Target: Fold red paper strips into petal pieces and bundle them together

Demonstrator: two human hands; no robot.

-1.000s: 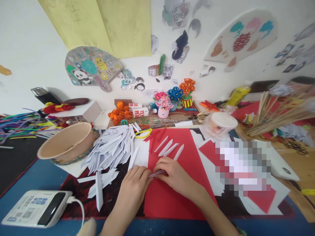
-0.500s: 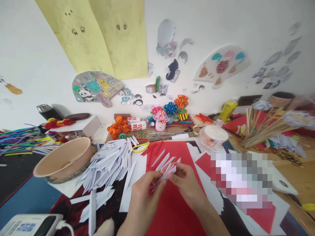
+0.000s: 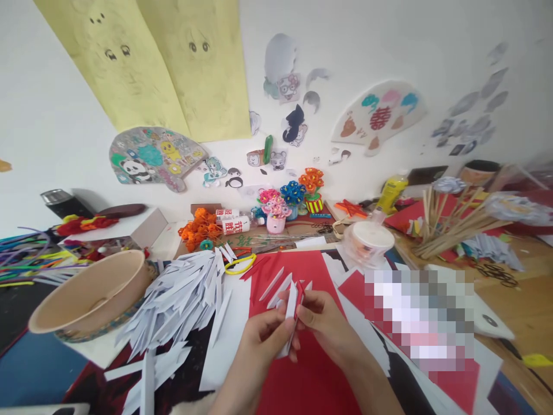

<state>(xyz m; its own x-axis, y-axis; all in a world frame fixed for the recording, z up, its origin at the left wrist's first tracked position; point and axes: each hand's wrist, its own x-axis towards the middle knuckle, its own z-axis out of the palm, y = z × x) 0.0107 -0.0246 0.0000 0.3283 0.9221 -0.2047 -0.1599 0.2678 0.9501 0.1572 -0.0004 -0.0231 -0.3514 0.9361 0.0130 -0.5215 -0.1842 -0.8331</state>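
Between my hands stands a narrow folded piece of white and red paper [image 3: 291, 305], tilted nearly upright. My left hand [image 3: 265, 337] pinches its lower part with thumb and fingers. My right hand [image 3: 322, 320] grips its right side, the thumb near the red edge. Beneath both hands lies a large red sheet [image 3: 317, 369]. Several narrow folded white strips [image 3: 273, 284] rest on the red sheet just beyond the fingertips. A big pile of folded white paper pieces [image 3: 177, 300] is to the left of my hands.
A beige basin [image 3: 90, 294] stands at the left, and yellow-handled scissors [image 3: 241, 264] lie behind the pile. Small flower pots [image 3: 275, 223] line the wall side. A round white-lidded container [image 3: 371, 236] and wooden sticks [image 3: 432, 230] are at the right.
The folded paper in my hands has turned from a spread, slanted position to a narrower, more upright one. My view has shifted slightly to the right.
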